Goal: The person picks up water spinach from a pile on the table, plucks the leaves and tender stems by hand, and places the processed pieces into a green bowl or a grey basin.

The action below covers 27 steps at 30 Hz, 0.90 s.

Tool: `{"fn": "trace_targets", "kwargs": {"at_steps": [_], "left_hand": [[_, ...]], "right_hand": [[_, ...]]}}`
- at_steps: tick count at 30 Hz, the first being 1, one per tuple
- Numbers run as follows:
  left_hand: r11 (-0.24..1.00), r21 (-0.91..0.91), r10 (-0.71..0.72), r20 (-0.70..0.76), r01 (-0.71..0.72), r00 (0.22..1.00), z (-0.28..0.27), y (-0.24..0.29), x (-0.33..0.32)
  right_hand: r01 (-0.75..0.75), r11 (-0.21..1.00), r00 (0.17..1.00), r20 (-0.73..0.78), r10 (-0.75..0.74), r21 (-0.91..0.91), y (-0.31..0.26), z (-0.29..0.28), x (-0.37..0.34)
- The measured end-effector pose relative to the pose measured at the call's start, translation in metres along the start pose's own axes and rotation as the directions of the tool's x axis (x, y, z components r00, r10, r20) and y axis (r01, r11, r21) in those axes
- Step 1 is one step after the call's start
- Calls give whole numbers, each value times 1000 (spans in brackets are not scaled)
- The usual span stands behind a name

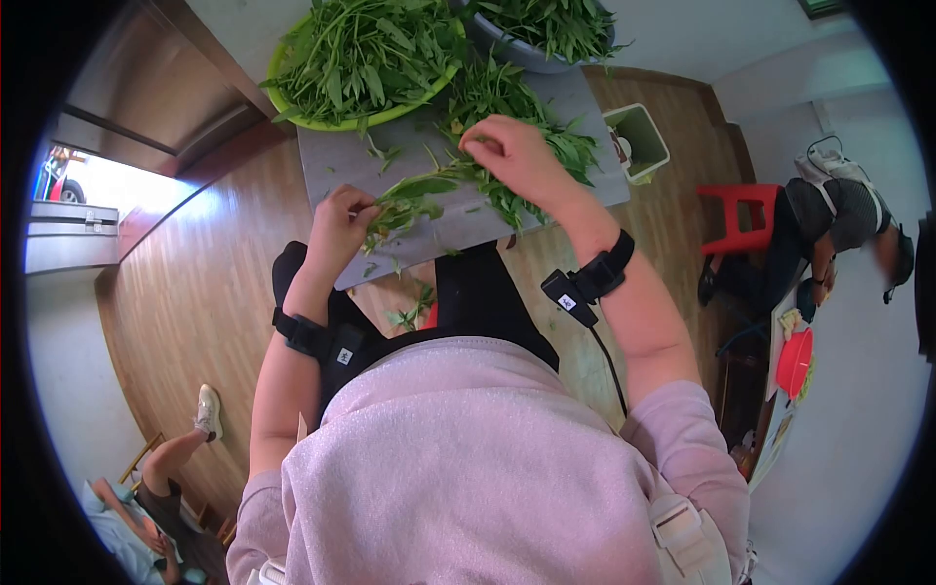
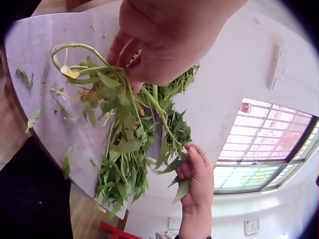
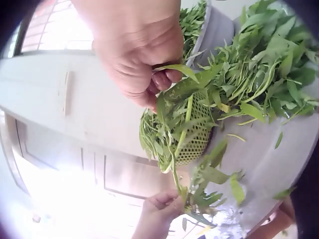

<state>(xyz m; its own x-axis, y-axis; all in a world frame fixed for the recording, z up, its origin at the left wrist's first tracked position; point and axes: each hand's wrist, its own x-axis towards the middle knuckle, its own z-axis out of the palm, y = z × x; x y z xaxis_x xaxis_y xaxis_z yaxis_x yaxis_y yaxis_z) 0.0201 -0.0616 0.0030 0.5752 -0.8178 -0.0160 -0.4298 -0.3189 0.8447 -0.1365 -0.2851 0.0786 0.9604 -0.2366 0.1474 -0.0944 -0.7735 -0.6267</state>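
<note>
My left hand (image 1: 338, 229) grips a small bunch of leafy greens (image 2: 92, 74), which look like water spinach, above the near left of the table (image 1: 327, 161). Among the looped stems a yellowed leaf (image 2: 70, 72) stands out. Across from it, my right hand (image 1: 522, 161) pinches the leafy end of a stem (image 2: 160, 112) that stretches between both hands. Its fingertips (image 2: 187, 146) show at that end in the left wrist view. Beneath and beside the right hand lies a pile of greens (image 1: 526, 117) on the tabletop.
A yellow-green perforated basket (image 1: 336, 126) heaped with greens stands at the back left, a greyish basin (image 1: 531, 57) of greens behind the pile. Loose leaves (image 1: 385, 154) dot the table. Right of it are a pale bin (image 1: 648, 146), a red stool (image 1: 736, 210) and a bending person (image 1: 848, 205).
</note>
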Motion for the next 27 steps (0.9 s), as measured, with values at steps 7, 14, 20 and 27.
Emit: {"fn": "trace_targets", "kwargs": {"at_steps": [7,14,20,27], "left_hand": [[991,-104,-83,5,84,996,-6,-7,2],[913,-368,-165,67,179,984,-11,-13,5],[783,-576,-192,133,234,972,-12,-20,1],[719,-639,-252,128,274,959,-16,-29,3]], "right_hand": [[-186,475,887,-61,458,860,20,-5,-18],[-184,262,787,-18,617,948,35,9,-38],[-180,497,704,-242,668,849,66,-2,-32],[-159,889,572,-693,438,430,63,-124,53]]}}
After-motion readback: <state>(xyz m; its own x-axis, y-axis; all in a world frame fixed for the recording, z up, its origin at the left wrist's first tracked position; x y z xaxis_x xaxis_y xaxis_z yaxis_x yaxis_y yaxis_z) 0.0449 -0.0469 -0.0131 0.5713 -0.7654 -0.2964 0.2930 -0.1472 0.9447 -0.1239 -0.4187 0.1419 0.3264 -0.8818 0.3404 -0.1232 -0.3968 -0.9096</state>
